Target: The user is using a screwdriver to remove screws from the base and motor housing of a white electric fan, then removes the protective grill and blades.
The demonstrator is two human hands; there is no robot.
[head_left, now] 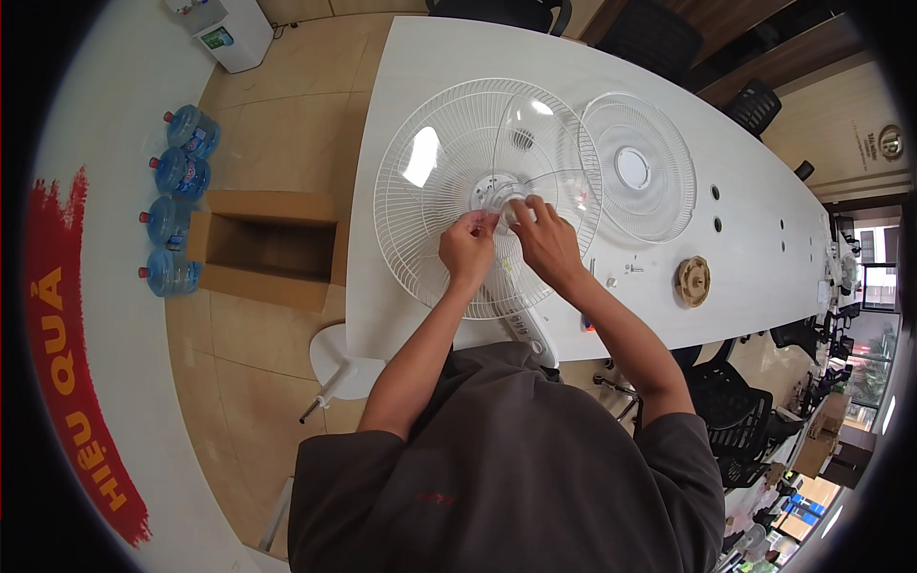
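A white wire fan grille (406,244) lies on the table with a clear plastic fan blade (525,124) set inside it. Both my hands meet at the blade's hub, near the grille's centre. My left hand (468,253) has its thumb and fingers pinched at the near-left side of the hub. On the other side, my right hand (549,244) curls its fingers round the hub from above. Fingers hide part of the hub. The fan's white control body (525,334) sticks out below the grille, toward me.
A second white grille (669,215) lies to the right on the white table (745,277). Small screws (633,267) and a brown ring-shaped part (693,282) are nearer me. Left on the floor are an open cardboard box (272,286), a white fan base (349,368) and several blue water bottles (177,224).
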